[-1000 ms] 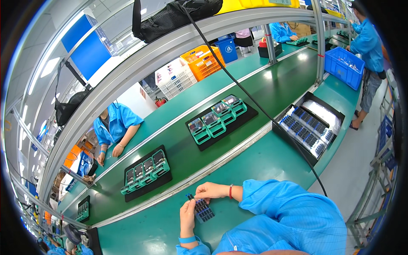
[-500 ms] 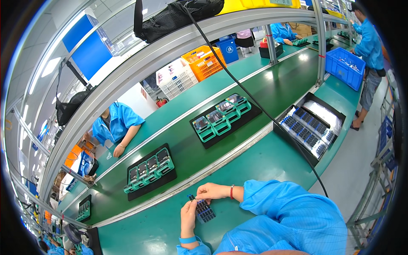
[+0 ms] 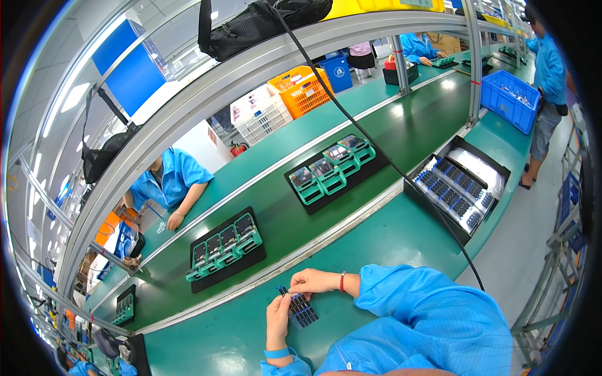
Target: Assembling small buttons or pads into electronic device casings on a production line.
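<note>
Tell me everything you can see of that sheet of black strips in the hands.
The sheet looks thin and plastic-like, with clear-looking edges and rows of black strips with blue marks. It slants over the green bench; the left hand and right hand hold its upper end, partly covering it.

Black box (image 3: 448, 149) on green bench (image 3: 376, 241)

6 o'clock: I read the strip sheet (image 3: 303, 316) as thin plastic film, its dark strips matt. 7 o'clock: workbench (image 3: 200, 344) smooth, semi-gloss, carrying pale glare. 8 o'clock: fixtures (image 3: 227, 243), moulded plastic, on a matt mat (image 3: 253, 257). 2 o'clock: belt (image 3: 417, 125) smooth, glossy; bin (image 3: 501, 113) hard plastic. 12 o'clock: mesh-cloth bag (image 3: 263, 31); beneath, I log satin metal on the beam (image 3: 276, 51). 4 o'clock: sleeve (image 3: 426, 294), creased cloth.
</note>
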The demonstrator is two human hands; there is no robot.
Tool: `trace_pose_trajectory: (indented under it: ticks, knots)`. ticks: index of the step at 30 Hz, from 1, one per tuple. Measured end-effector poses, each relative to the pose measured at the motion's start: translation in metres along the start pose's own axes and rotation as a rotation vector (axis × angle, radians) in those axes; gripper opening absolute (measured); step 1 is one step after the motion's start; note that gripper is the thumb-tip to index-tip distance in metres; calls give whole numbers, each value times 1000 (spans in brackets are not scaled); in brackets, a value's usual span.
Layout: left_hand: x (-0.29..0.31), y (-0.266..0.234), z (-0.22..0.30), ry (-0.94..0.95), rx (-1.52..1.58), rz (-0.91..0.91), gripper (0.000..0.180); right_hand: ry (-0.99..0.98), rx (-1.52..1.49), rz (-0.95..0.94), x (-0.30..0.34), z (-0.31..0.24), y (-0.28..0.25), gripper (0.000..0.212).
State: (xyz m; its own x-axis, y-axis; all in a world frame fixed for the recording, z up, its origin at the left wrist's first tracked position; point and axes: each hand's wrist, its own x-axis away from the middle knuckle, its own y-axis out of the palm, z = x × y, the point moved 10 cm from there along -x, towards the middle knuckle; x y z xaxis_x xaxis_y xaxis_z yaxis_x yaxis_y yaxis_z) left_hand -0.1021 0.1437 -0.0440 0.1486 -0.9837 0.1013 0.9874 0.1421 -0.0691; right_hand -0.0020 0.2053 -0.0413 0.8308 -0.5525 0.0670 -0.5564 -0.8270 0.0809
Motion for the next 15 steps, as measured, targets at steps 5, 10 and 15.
trace_pose_trajectory:
  ticks: [5,10,15]
  knots:
    - [2,-1,2,-14,8,-1,22,0,-5,-5,-1,-1,2,26]
    - [2,-1,5,-21,1,-1,23,-9,-1,-14,-2,-1,3,26]
    - [1,-1,6,-19,5,-6,23,0,14,-5,-4,-1,1,25]
